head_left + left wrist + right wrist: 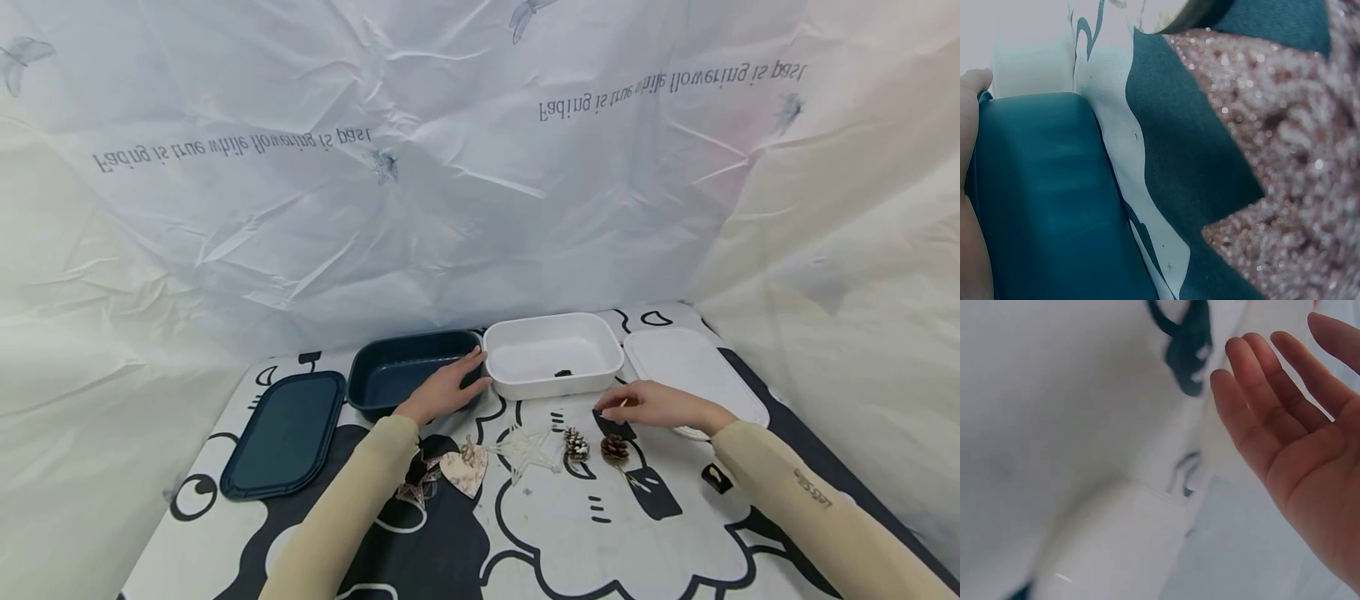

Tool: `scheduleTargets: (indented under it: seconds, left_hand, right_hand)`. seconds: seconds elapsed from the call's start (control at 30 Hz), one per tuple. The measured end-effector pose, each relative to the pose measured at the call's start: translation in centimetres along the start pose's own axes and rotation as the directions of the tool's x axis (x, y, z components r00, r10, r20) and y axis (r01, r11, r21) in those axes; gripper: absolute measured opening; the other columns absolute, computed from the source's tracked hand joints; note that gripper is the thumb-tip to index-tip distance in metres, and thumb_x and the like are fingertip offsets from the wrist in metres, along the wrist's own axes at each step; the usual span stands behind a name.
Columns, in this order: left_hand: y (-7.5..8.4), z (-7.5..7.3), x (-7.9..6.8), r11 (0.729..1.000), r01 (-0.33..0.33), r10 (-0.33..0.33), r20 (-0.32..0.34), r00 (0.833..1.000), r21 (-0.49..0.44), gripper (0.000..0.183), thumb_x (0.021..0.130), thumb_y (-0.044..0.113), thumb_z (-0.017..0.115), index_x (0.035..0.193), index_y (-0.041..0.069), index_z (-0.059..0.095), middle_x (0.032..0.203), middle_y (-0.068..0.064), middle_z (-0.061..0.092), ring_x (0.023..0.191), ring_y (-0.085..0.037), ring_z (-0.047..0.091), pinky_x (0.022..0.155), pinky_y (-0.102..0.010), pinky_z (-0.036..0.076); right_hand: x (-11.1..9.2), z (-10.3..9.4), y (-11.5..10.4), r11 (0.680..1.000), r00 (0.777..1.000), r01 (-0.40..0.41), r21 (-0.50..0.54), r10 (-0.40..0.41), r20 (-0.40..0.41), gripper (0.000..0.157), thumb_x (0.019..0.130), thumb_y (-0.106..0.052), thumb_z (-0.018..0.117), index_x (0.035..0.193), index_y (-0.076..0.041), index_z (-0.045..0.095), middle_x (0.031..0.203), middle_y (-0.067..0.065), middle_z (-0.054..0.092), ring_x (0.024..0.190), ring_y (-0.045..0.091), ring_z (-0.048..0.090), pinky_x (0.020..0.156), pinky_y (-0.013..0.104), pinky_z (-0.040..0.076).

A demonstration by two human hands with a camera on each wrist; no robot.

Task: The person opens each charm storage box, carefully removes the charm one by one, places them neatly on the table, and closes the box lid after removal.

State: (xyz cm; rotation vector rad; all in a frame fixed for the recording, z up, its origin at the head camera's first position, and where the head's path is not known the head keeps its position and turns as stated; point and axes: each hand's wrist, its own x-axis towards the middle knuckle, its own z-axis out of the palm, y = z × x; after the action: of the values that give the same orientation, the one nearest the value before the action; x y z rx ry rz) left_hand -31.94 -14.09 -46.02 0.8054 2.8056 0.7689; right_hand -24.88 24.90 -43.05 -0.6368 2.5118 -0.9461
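Observation:
My left hand (446, 387) lies over the right side of a dark teal box (405, 342), its fingers stretched out on the rim. In the left wrist view, the hand's edge (972, 125) shows along that rim, beside the box's teal wall (1054, 200). In front of a white box (555, 390), my right hand (645, 404) hovers with nothing in it; the right wrist view shows its palm and loosely bent fingers (1291, 412). A brown pinecone (615, 450) lies just below that hand, beside a white-tipped pinecone (576, 444). Inside the white box sits a small dark piece (562, 373).
Left of the pinecones are a white star (525, 450), a wooden heart (465, 471) and glittery star ornaments (414, 490). A teal lid (285, 437) lies at the left, a white lid (693, 375) at the right. A small black-and-yellow item (717, 478) is near the right forearm.

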Motion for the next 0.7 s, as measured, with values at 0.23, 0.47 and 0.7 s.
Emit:
scheduleTargets:
  seconds: [0.23,0.47,0.7]
  left_hand:
    - [0.1,0.0,-0.1,1.000,0.004,-0.004,-0.002,1.000,-0.011,0.067,0.105,0.050,0.049,0.162,0.023,0.026,0.169,0.004,0.013,0.150,-0.025,0.026,0.116,-0.052,0.034]
    - [0.1,0.0,-0.2,1.000,-0.003,0.003,0.001,1.000,-0.015,0.067,0.105,0.047,0.050,0.162,0.020,0.026,0.169,0.002,0.013,0.151,-0.026,0.025,0.117,-0.053,0.032]
    - [0.1,-0.1,-0.2,1.000,-0.013,0.013,0.002,1.000,0.016,0.069,0.105,0.052,0.047,0.162,0.020,0.025,0.169,0.001,0.014,0.150,-0.023,0.026,0.117,-0.050,0.033]
  right_hand:
    - [0.9,-3.0,-1.0,0.999,0.998,0.038,-0.021,-0.039,-0.052,0.042,0.105,-0.032,0.057,0.135,-0.003,0.063,0.118,0.013,0.069,0.105,0.028,0.066,0.089,0.047,0.055]
    - [1.8,-6.0,-2.8,0.992,0.990,0.091,-0.089,-0.099,-0.097,0.042,0.106,-0.032,0.056,0.137,-0.004,0.061,0.123,0.012,0.067,0.108,0.029,0.065,0.088,0.047,0.055]
    - [3.8,-8.2,-4.5,0.982,0.985,0.126,-0.142,-0.141,-0.098,0.040,0.106,-0.031,0.056,0.137,-0.008,0.062,0.129,0.013,0.065,0.114,0.029,0.063,0.092,0.049,0.054]
